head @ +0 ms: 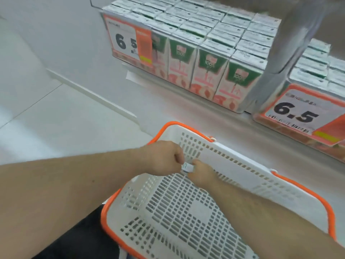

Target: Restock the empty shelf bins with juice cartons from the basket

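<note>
A white perforated basket (233,165) with an orange rim lies in front of me, its floor bare. Deep in its far left corner both hands meet on a small white carton (187,167), of which only a sliver shows. My left hand (164,157) curls its fingers over the carton from the left. My right hand (201,172) pinches it from the right. On the shelf above, a clear bin (240,110) holds several rows of green, white and pink juice cartons (207,70).
A second bin of cartons (315,71) stands at the right behind an orange price card reading 6.5 (296,113). Another price card (128,40) hangs on the left bin. A grey upright post (280,53) crosses between the bins. Pale floor tiles lie to the left.
</note>
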